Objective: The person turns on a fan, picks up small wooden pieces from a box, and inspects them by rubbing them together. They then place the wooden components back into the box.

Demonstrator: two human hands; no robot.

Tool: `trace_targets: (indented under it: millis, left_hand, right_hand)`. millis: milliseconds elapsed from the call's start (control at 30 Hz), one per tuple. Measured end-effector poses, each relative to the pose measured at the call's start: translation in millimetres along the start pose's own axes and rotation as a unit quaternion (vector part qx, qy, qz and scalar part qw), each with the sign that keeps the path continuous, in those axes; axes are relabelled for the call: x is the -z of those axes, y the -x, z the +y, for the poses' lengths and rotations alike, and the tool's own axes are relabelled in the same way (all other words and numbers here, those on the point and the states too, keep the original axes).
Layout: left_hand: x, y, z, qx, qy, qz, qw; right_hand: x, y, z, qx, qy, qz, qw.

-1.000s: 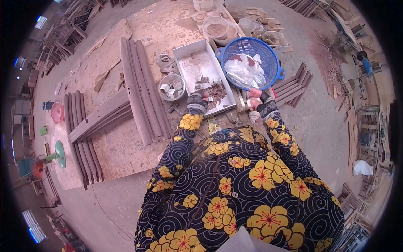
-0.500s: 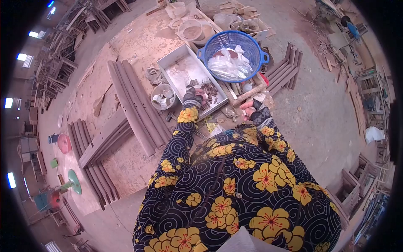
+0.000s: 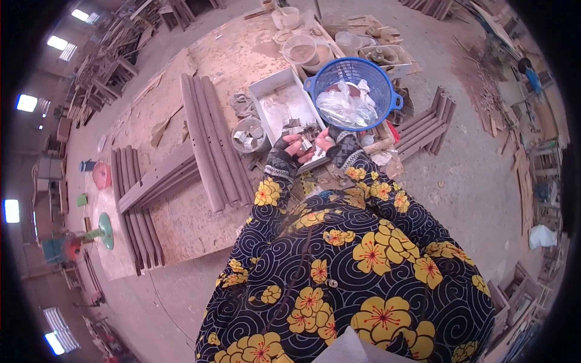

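Both hands, in fingerless patterned gloves, are close together over the near end of a white tray (image 3: pixel 275 91). My left hand (image 3: pixel 293 149) has its fingers curled around a small greyish piece (image 3: pixel 307 144), too small to name exactly. Just to its right, my right hand (image 3: pixel 327 141) has its fingers pressed together; whatever they hold, if anything, I cannot make out. Short brown wooden pieces (image 3: pixel 310 131) lie loose in the tray just beyond the fingers. Left of the tray stands a clear tub (image 3: pixel 249 134) with white-labelled bits in it.
A blue plastic basket (image 3: pixel 380 77) holding clear plastic bags stands right of the tray. Long brown wooden rails (image 3: pixel 212 139) lie on the worktable (image 3: pixel 187 236) to the left. Plastic tubs (image 3: pixel 301 49) stand behind, and slatted wooden parts (image 3: pixel 423 130) are to the right.
My right hand has moved left and forward from beside the tray to meet my left hand. The left hand has turned and now has a small piece in its fingers. The view has shifted.
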State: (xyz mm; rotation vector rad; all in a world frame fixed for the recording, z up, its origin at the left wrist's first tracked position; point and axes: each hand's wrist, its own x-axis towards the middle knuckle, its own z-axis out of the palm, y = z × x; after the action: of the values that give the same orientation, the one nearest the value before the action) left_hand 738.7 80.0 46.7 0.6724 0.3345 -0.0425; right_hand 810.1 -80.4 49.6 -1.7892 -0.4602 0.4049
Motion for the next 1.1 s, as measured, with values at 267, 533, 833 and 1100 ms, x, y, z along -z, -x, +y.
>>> trace_targets:
  millis: [267,533,833,1100]
  left_hand:
    - [-19,9,-14,-0.093,-0.174,0.098,0.975]
    - [2,14,-21,-0.115,-0.087,0.147,0.979]
    - [17,32,-18,-0.151,-0.140,0.236,0.950]
    - [23,44,-19,-0.173,-0.155,0.217,0.948]
  right_hand:
    - [13,-3,-15,0.081,0.073,-0.094,0.990]
    - [-10,-33,20,0.077,0.038,-0.163,0.983]
    - [-29,-41,-12,-0.147,-0.040,-0.320,0.935]
    - [-47,-46,2,-0.052,-0.043,-0.317,0.946]
